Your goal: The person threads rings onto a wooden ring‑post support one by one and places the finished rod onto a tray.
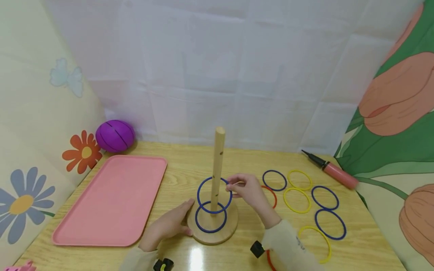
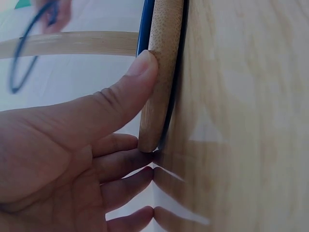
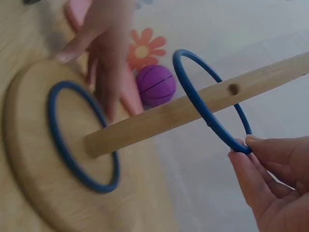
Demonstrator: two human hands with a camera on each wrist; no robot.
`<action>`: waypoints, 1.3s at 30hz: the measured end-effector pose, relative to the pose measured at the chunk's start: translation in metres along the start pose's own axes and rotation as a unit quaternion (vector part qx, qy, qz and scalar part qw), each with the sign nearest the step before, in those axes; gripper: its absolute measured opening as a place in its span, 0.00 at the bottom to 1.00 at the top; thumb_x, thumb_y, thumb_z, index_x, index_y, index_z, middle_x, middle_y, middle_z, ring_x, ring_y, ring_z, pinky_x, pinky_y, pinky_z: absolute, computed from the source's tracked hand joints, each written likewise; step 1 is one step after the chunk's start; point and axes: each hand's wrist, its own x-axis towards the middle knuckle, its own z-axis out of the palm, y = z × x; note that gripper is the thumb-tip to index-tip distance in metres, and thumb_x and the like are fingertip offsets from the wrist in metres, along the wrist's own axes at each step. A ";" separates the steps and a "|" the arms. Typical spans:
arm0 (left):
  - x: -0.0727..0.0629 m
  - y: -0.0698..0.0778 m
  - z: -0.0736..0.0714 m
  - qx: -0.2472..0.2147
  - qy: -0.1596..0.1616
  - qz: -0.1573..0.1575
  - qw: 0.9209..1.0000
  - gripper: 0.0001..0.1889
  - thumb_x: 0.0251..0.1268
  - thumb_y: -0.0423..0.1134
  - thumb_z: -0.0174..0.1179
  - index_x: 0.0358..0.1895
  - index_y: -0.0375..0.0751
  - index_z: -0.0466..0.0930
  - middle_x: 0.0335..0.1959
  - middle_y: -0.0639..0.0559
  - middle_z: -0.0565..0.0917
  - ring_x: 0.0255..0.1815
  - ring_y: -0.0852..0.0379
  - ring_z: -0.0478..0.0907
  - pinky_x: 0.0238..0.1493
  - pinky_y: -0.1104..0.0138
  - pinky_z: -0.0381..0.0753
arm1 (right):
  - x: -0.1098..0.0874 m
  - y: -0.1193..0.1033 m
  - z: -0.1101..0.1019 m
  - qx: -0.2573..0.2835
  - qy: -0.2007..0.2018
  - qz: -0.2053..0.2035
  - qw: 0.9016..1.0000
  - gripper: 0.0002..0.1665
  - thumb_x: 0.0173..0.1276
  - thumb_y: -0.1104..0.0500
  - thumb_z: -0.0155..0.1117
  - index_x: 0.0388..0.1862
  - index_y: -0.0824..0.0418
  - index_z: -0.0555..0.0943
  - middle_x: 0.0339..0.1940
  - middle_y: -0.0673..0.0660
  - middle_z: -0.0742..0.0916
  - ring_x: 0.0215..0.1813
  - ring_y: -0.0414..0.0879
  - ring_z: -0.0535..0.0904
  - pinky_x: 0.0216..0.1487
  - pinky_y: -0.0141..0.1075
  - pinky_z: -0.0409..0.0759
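We list one wooden peg stand: round base (image 1: pixel 232 224), upright post (image 1: pixel 217 165). One blue ring (image 3: pixel 197 104), pinched between thumb and fingers of the right hand (image 1: pixel 251 192), encircles the post above the base, tilted. A second blue ring (image 3: pixel 52 108) lies flat on the base around the post. The left hand (image 1: pixel 171 222), fingers extended, touches the base's edge. We also record loose yellow rings (image 1: pixel 297 212), blue and red ones at right, a pink tray (image 1: pixel 112 203) at left, and a purple ball (image 1: pixel 115 135) behind it.
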 end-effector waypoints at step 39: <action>0.005 0.021 0.013 -0.010 0.028 -0.008 1.000 0.51 0.42 0.34 0.75 0.70 0.21 0.56 0.70 0.23 0.62 0.72 0.29 0.59 0.74 0.42 0.57 | -0.009 0.055 0.017 -0.132 -0.038 0.002 0.990 0.05 0.59 0.71 0.68 0.36 0.68 0.85 0.30 0.60 0.88 0.28 0.37 0.80 0.23 0.29 0.83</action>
